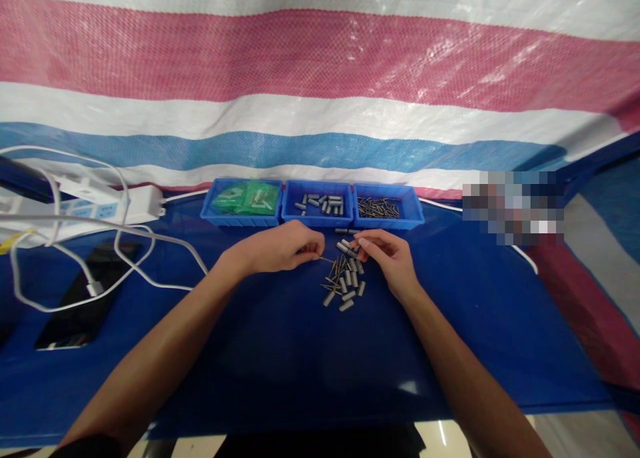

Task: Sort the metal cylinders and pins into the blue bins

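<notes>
My left hand [283, 247] is closed in a pinch on a thin brass-coloured pin whose tip points right, toward a loose pile of small grey sleeves and pins [345, 278] on the blue table. My right hand [385, 251] is closed on a small grey sleeve at the top of that pile. The two hands are a short gap apart, above the pile.
Three blue trays stand behind the hands: one with green packets [243, 201], one with grey sleeves [319, 205], one with pins [387, 208]. At the left lie a white power strip [117, 205], white cables [125, 258] and a black phone [87, 295]. A striped tarp hangs behind.
</notes>
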{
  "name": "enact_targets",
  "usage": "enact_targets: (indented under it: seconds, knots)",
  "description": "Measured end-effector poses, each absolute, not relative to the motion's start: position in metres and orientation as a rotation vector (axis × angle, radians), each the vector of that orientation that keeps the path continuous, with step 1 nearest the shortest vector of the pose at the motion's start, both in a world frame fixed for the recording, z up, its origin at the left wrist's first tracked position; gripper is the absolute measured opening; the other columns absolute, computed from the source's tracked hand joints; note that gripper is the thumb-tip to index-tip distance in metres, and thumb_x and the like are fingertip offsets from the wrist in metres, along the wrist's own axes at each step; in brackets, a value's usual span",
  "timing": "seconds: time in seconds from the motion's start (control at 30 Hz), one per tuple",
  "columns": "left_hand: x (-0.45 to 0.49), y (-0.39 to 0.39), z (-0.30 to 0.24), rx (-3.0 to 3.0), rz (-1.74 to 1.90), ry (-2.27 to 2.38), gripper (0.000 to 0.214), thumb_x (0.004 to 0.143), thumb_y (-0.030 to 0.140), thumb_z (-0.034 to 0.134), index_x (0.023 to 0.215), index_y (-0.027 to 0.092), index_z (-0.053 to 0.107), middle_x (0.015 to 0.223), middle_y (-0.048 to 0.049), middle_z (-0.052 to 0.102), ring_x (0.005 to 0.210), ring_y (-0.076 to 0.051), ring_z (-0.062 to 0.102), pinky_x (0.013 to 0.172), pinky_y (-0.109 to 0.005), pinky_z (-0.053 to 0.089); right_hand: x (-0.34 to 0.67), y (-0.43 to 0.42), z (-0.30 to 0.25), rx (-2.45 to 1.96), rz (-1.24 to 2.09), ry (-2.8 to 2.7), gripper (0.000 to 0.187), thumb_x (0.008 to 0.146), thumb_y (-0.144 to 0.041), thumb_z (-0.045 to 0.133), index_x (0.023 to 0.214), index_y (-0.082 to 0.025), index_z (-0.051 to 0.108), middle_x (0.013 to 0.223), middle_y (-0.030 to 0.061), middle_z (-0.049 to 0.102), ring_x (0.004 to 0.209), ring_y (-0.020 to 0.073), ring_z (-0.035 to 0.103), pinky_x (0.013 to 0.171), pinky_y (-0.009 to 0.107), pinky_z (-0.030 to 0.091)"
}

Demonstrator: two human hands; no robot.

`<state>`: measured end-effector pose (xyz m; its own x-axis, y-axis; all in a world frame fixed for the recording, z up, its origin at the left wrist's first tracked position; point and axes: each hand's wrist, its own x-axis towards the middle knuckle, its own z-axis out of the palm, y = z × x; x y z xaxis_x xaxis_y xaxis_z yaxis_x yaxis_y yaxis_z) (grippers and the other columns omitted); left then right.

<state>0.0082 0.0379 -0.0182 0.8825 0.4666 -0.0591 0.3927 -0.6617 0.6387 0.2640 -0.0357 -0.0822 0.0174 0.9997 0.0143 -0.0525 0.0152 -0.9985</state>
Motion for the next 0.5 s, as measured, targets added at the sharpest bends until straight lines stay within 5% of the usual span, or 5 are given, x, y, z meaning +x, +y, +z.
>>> enact_targets:
  seconds: [0.33,0.5]
  knots:
    - [0.026,0.028,-0.028,2.313,0.47,0.786,0.008,0.092,0.014,0.066,0.093,0.015,0.074,0.08,-0.0023,0.075,0.073,-0.014,0.071,0.072,-0.022,0.051,0.262,-0.041,-0.074,-1.109,1.27,-1.211,0.032,0.086,-0.042,0.084,0.113,-0.025,0.079,0.094,0.0038,0.082,0.07,0.0161,0.072,0.069,0.031,0.061]
    - [0.029,0.026,-0.028,2.287,0.545,0.778,0.007,0.091,0.014,0.067,0.092,0.014,0.074,0.08,-0.0021,0.076,0.072,-0.013,0.072,0.071,-0.021,0.052,0.26,-0.042,-0.076,-1.159,1.245,-1.238,0.03,0.082,-0.043,0.087,0.105,-0.024,0.081,0.09,0.004,0.082,0.072,0.017,0.074,0.067,0.029,0.061]
